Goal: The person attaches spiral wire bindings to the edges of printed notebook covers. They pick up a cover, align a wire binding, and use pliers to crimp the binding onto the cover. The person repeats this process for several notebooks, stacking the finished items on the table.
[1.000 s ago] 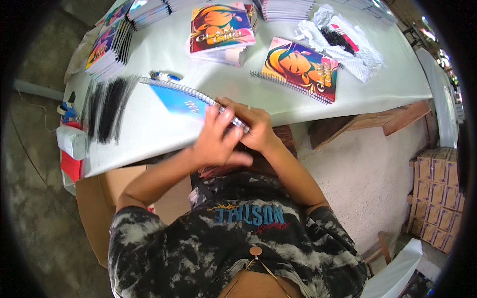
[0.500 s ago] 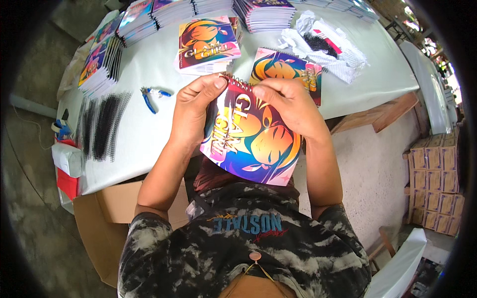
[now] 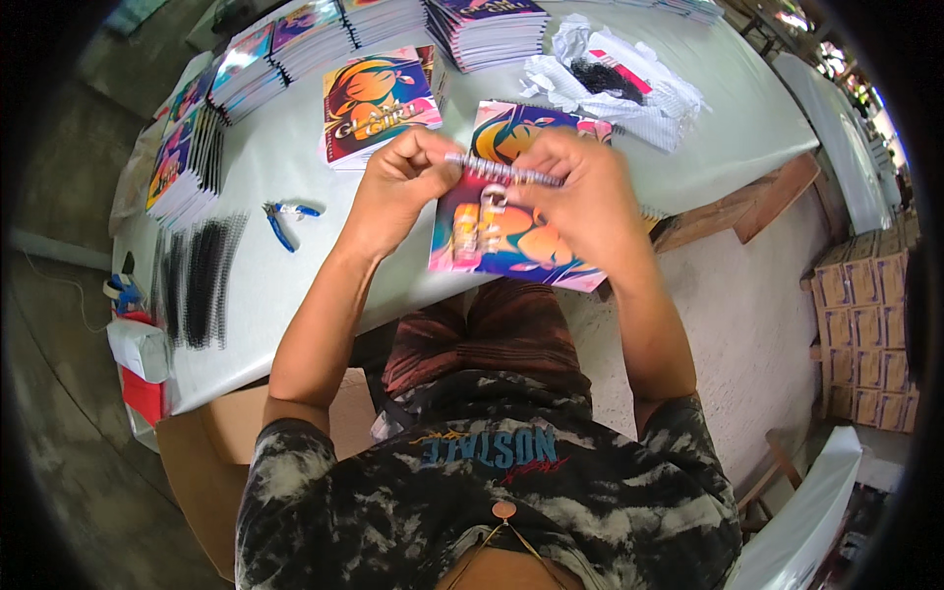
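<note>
A spiral notebook with a colourful illustrated cover (image 3: 536, 239) hangs from both my hands above the table's near edge, its coil-bound edge uppermost. My left hand (image 3: 405, 187) pinches the left end of that bound edge between thumb and fingers. My right hand (image 3: 582, 187) grips the same edge toward its right end, fingers curled over and somewhat blurred. Just behind lies a similar notebook (image 3: 501, 126), partly covered by my right hand and the held one. To the left, blue-handled pliers (image 3: 280, 224) rest on the table with their handles spread.
A bundle of black spiral coils (image 3: 202, 280) lies at the left. A small notebook stack (image 3: 379, 93) stands ahead, with taller stacks (image 3: 487, 34) along the far edge. Crumpled white paper (image 3: 664, 113) holds a dark tangle. An open cardboard box (image 3: 221, 428) sits below the table edge.
Both hands have lifted the notebook's bound edge and tilted it, so its cover looks shorter and lies farther from my body. My right hand has shifted along the coil toward its right end.
</note>
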{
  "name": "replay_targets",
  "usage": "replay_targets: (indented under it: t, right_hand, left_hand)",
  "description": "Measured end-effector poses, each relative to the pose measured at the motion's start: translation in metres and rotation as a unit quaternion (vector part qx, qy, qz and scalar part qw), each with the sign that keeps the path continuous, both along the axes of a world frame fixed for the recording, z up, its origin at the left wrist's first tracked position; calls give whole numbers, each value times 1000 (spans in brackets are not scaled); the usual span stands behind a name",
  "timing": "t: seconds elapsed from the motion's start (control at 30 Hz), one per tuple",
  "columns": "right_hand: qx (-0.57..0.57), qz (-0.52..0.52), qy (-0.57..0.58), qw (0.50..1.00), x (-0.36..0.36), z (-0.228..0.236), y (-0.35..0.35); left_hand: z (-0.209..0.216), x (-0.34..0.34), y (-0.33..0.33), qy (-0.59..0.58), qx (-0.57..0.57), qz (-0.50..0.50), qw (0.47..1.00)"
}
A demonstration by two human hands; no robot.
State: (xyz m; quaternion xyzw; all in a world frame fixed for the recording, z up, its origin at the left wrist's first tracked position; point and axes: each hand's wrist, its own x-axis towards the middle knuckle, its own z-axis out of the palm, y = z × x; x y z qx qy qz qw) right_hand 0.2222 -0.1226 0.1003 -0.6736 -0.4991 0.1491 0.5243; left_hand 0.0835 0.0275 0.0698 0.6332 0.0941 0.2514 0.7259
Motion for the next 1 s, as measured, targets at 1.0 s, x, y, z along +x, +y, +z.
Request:
replay_targets:
  t: [1.0]
  right_hand:
    - [110,-431,-29,895,71,-149,13]
  left_hand:
    - [-101,91,5,256,467,365,764]
